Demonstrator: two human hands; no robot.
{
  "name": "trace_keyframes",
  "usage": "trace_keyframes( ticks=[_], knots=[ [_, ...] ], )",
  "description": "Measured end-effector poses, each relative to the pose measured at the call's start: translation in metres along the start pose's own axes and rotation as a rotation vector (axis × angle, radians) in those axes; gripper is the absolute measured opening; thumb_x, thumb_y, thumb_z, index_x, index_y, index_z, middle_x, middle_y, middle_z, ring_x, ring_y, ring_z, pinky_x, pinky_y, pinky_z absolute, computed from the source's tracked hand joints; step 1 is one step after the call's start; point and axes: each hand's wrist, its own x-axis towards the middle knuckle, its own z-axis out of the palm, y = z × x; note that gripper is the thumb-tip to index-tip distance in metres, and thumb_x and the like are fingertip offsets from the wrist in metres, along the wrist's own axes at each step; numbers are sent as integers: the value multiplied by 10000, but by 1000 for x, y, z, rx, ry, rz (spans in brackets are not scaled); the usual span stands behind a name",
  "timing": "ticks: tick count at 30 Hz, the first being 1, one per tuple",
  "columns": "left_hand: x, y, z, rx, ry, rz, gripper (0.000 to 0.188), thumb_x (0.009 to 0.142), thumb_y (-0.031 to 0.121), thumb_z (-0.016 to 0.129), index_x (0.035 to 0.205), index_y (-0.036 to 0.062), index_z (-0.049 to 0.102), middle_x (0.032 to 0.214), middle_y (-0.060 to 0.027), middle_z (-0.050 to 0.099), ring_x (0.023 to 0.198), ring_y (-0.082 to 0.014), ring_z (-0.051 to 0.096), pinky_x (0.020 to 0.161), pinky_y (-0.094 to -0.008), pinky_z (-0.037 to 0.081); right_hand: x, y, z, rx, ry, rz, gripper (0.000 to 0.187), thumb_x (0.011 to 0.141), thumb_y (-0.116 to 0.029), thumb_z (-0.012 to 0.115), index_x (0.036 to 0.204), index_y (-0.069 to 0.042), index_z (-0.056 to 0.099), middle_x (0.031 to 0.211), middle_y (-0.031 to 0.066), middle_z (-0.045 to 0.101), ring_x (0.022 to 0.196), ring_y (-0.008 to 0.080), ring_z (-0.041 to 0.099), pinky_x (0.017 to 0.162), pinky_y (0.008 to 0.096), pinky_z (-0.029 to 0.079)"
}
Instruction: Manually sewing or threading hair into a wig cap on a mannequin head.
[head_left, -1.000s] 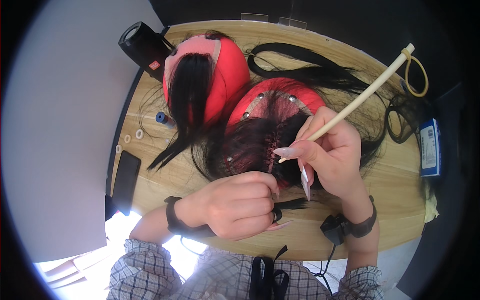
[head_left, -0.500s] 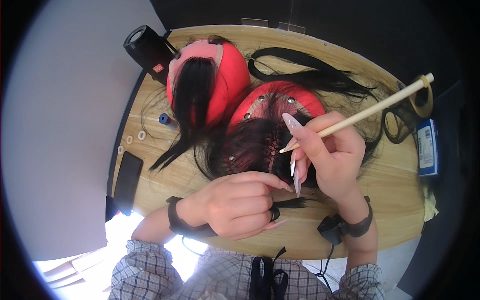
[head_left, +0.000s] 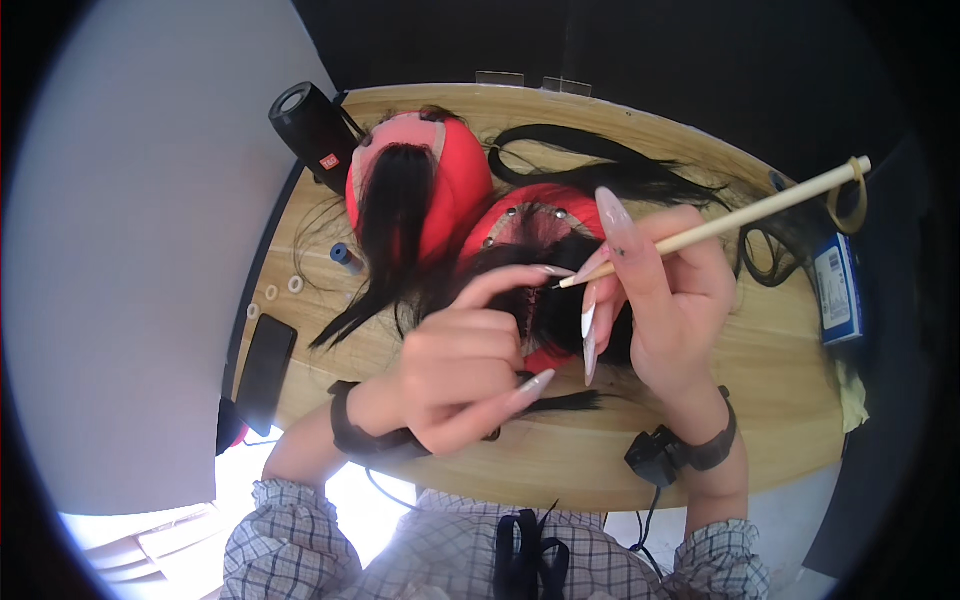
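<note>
In my right hand point(head_left: 670, 285) is a ventilating needle with a long pale handle point(head_left: 755, 215), gripped between thumb and fingers. Its fine tip points left at black hair on the nearer red wig head point(head_left: 548, 357). My left hand point(head_left: 460, 365) is beside that head, index finger stretched over the hair almost to the needle tip. Its thumb stands apart below, while the other fingers are curled; whether they hold any strands is hidden. Hair parts along a knotted line point(head_left: 531, 312) beneath the index finger. A short black hair tuft point(head_left: 568, 402) shows just beyond the left thumb.
Behind left sits another red wig head point(head_left: 462, 190) with hair, next to a black speaker point(head_left: 312, 130). A hair bundle point(head_left: 620, 165) lies at the back. Also on the table are a phone point(head_left: 268, 360), small rings point(head_left: 295, 284), a blue spool point(head_left: 343, 255) and a blue-white box point(head_left: 838, 288).
My left index finger has stretched up and over the hair toward the needle tip, and the thumb has spread away from it. The right hand keeps its grip. The whole view has shifted slightly.
</note>
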Motion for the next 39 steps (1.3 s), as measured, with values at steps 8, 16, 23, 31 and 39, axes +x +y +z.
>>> trace_keyframes(
  ticks=[8, 16, 23, 31, 39],
  knots=[
    [27, 1, -19, -481, 0, -160, 284, 847, -8, 552, 574, -47, 484, 565, -114, 487, 516, -250, 491, 757, -434, 538, 9, -19, 4, -42, -11, -191, 185, 998, -152, 508, 930, 19, 527, 688, 120, 596, 417, 100, 521, 357, 194, 410],
    [39, 5, -28, -358, 9, -205, 221, 839, -1, 579, 628, -61, 555, 595, -123, 547, 533, -215, 521, 550, -299, 403, 23, -39, -22, -44, 69, -420, 191, 1021, -142, 441, 1073, 26, 516, 789, 107, 588, 519, 76, 518, 382, 173, 420],
    [45, 8, -32, -270, 22, -96, 166, 818, -9, 589, 658, -52, 606, 596, -101, 558, 518, -200, 507, 537, -290, 392, 21, -80, -84, -260, 372, -433, 330, 1035, -171, 410, 1284, 24, 504, 957, 131, 649, 545, 24, 476, 442, 124, 371],
    [41, 17, -29, -229, 129, -203, 314, 767, 69, 603, 493, 6, 464, 513, -77, 473, 490, -223, 473, 525, -326, 368, 5, -4, -7, -726, -355, -84, 295, 719, -71, 790, 997, -29, 700, 919, 129, 679, 763, 228, 645, 689, 317, 516],
    [36, 16, -33, -119, 83, -139, 245, 712, 46, 616, 522, -39, 487, 548, -127, 500, 501, -246, 489, 538, -339, 369, 15, -4, 6, -692, -427, 1, 112, 800, 24, 644, 910, 1, 647, 841, 143, 640, 684, 255, 598, 629, 352, 489]
  ],
)
